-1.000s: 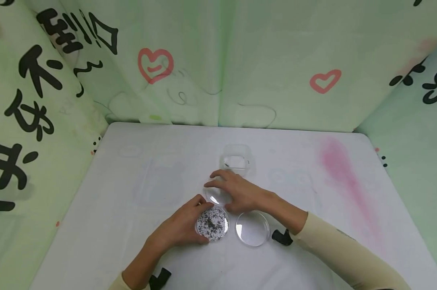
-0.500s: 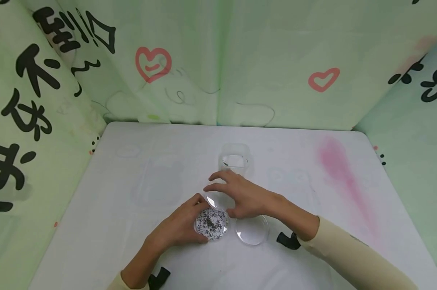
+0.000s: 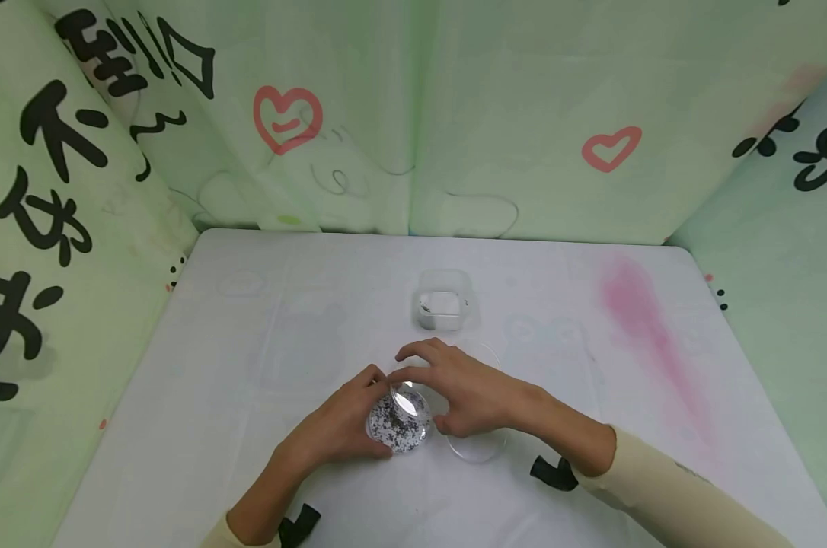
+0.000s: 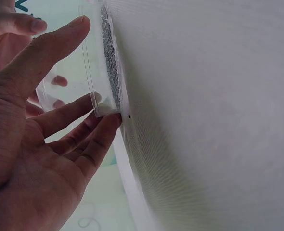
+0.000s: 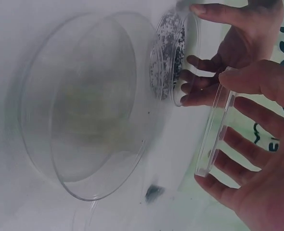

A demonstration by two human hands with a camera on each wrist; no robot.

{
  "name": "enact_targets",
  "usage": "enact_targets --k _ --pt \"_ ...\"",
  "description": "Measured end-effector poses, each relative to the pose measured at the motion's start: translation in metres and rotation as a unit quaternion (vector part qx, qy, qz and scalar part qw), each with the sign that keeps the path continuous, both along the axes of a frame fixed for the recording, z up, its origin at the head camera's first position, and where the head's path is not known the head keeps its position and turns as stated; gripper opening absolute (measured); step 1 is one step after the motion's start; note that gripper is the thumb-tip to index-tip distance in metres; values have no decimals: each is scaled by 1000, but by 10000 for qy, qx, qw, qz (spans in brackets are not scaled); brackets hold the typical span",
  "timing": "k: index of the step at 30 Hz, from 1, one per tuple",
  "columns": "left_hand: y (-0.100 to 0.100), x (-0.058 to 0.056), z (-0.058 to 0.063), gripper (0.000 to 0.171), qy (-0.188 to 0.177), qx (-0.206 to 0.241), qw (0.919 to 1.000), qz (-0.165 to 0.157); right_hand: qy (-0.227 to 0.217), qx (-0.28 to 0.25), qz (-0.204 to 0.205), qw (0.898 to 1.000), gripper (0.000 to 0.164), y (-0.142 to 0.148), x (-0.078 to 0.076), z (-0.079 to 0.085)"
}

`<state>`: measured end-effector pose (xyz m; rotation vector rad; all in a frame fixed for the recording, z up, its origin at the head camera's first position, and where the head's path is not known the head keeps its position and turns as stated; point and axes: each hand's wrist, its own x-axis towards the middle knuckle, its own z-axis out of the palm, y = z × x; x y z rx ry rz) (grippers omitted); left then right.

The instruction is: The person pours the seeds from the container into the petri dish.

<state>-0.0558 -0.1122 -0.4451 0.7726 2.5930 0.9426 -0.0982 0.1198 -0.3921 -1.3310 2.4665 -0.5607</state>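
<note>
Head view: your left hand point(image 3: 341, 422) curls round the speckled dish point(image 3: 394, 432) on the table point(image 3: 304, 327), probably to steady it. Your right hand point(image 3: 478, 392), fingers spread, grips the lid point(image 5: 216, 126) by its rim above the table, likely sparing its faces; a clear dish point(image 5: 94, 103) sits below.

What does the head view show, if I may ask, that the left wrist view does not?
Only the head view shows the pink stain, the clear box and red hearts. Only the left wrist view shows the speckled dish from the side and a dark speck beside it. Both show the left hand gripping that dish and the right hand with a clear disc.
</note>
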Motion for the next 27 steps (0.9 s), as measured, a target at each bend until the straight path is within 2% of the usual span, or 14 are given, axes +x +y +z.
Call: enact_targets --k 12,21,27 --pt "1 1 2 85 -73 -3 10000 50 115 14 329 9994 77 1 19 1" --pt "-1 2 0 91 5 56 10000 49 53 49 421 9991 76 -6 24 -5" --pt "-2 2 0 87 12 80 9999 73 192 -87 491 9986 79 -10 24 -11"
